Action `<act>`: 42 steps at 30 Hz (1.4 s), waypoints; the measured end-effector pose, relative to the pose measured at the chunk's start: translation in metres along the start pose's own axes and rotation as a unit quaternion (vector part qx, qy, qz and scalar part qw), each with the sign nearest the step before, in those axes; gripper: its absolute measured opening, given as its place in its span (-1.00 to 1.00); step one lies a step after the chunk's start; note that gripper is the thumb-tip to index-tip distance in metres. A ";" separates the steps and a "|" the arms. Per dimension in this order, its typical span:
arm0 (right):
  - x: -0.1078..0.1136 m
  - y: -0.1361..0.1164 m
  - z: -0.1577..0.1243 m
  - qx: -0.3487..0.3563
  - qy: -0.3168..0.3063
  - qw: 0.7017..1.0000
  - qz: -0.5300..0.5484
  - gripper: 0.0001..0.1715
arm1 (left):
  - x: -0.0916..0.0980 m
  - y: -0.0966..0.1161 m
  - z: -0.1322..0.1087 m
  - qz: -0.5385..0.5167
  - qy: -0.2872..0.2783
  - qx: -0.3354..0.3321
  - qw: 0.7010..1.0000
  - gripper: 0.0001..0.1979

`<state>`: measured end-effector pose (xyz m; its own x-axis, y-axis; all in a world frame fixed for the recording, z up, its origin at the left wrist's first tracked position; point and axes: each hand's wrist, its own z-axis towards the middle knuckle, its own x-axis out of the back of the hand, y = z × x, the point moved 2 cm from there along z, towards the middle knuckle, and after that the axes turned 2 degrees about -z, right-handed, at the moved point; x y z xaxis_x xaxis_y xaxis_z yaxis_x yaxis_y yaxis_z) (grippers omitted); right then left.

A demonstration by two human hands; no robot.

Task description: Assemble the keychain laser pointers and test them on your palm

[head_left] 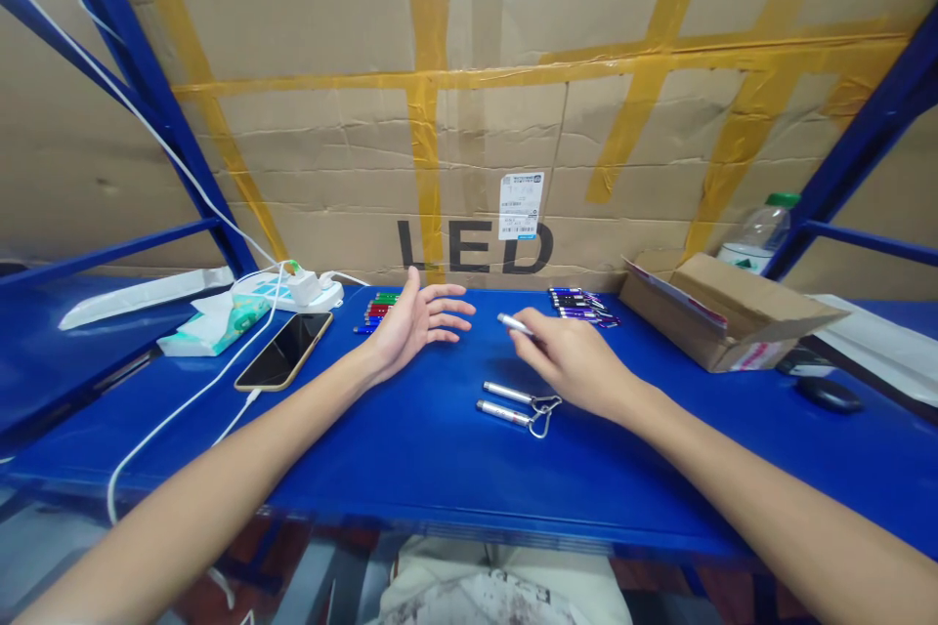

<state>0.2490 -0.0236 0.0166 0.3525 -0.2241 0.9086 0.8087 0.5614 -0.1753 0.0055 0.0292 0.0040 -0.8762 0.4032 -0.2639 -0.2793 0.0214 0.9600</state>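
Observation:
My right hand [568,356] pinches a small silver pen-shaped flashlight [515,324] above the blue table, its end pointing left. Open and empty, my left hand [423,320] has its fingers spread toward the right. Below the right hand lie two silver flashlights [504,413] with carabiner clips [543,416]. Partly hidden behind my left hand is a row of green, red and blue flashlights [379,309]. Several purple, black and blue flashlights [578,306] with clips lie beyond my right hand.
A phone [285,352] with a white cable, a tissue pack [214,324] and a power strip [293,291] sit at left. At right are an open cardboard box [733,308], a black mouse [828,395] and a bottle [762,229]. A large taped carton [352,156] stands behind.

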 end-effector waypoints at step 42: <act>0.008 -0.013 -0.001 0.023 -0.087 0.995 -0.042 -0.81 | 0.001 -0.008 0.000 0.028 -0.028 0.005 0.999 -0.19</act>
<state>0.2416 -0.0332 0.0256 0.1946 -0.1325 0.9719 0.8080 0.5834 -0.0822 0.0065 0.0295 -0.0045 -0.8668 0.4544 -0.2053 -0.2271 0.0068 0.9738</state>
